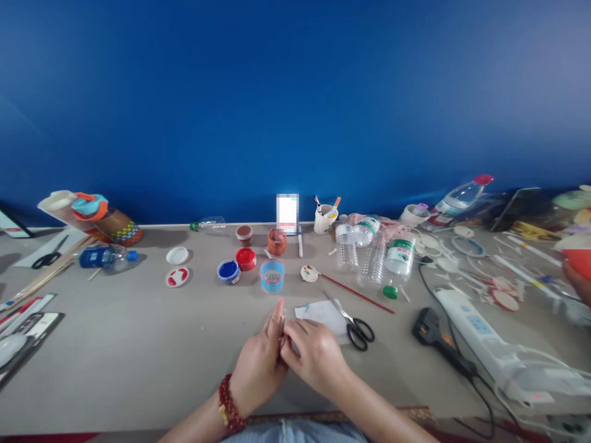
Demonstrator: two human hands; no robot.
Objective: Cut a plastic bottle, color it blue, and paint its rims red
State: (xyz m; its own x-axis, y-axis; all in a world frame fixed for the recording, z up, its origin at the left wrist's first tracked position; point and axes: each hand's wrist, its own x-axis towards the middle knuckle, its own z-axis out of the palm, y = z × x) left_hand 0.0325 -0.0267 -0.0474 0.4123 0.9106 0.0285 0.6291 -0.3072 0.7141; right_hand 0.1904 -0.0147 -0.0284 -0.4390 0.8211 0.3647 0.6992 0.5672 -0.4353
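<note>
My left hand [259, 369], with a red bead bracelet [228, 403] at its wrist, is raised at the front middle of the table, its fingers closed around a small thing I cannot make out. Against it, my right hand [316, 357] pinches at the same spot, fingertips touching the left hand's fingers. Just behind the hands stands a light blue cup-like ring [272, 277] with a red rim. A white paper [323, 315] lies right of the hands, with black-handled scissors [357, 331] partly over it.
Open blue paint [229, 271] and red paint [246, 259] stand behind. A thin red brush [360, 293] lies to the right, near clear plastic bottles [372, 264]. Farther right are a glue gun [438, 344] and a white power strip [489, 344]. Another person's hand [577, 280] shows at the right edge.
</note>
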